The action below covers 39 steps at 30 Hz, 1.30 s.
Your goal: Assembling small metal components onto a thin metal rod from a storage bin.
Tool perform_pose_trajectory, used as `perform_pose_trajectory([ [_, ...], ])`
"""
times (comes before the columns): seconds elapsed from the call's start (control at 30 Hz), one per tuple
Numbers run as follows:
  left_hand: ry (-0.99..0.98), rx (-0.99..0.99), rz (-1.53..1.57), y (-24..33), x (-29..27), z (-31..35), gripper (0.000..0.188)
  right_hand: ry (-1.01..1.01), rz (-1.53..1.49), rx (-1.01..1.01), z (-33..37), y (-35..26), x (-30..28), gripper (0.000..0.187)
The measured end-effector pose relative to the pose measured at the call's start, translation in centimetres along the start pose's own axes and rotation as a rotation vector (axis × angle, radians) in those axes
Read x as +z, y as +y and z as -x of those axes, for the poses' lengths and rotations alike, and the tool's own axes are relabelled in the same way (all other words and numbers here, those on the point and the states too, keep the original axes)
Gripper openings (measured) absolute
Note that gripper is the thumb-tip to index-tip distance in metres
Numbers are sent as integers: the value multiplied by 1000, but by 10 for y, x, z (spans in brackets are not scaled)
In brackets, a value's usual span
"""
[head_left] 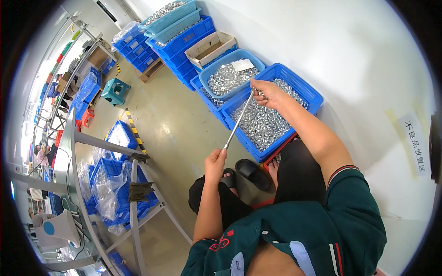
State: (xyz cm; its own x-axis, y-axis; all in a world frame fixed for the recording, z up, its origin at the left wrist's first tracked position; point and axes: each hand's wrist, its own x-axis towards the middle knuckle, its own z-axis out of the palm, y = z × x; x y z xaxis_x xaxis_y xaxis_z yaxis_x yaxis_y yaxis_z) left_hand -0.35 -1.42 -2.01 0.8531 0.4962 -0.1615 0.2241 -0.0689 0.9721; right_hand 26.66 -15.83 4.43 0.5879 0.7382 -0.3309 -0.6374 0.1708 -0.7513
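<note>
Your left grip is closed around the lower end of a thin metal rod; your right grip is closed at its upper end, with what look like small metal pieces at the fingers, though they are too small to make out; the rod slants between the two, above the left edge of a blue crate filled with loose metal parts.

The step in hand seems to be working at the rod's upper end, perhaps fitting parts to it; if so, your next move calls for a steady left grip, and for your right fingers to line each piece up with the tip.

As for writing, a pale wall label to your right bears a column of large dark characters; a white paper slip lies on the parts in the light-blue basin, its marks too small to read from here; a red emblem sits on the front of your dark green shirt; you can tell no brand from any of these.
</note>
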Motion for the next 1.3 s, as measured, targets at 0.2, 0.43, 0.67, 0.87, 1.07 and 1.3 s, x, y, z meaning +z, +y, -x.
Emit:
perform_pose_trajectory([
  [0.2,23,8,-30,-1,1,-1,28,-17,224,-97,1,2,6,26],
  [0.43,39,39,-43,-4,6,-5,29,127,623,-362,-2,10,12,23],
  [0.67,56,-3,-53,-5,12,-6,29,-49,80,-73,4,-1,0,19],
  [0.87,35,-78,13,5,13,-3,30,-81,49,-43,4,-2,-1,18],
  [1.07,4,-131,95,5,15,-3,30,-117,40,-60,3,1,3,16],
  [1.3,15,-50,58,-4,13,-7,29,-78,183,-29,4,-8,2,18],
])
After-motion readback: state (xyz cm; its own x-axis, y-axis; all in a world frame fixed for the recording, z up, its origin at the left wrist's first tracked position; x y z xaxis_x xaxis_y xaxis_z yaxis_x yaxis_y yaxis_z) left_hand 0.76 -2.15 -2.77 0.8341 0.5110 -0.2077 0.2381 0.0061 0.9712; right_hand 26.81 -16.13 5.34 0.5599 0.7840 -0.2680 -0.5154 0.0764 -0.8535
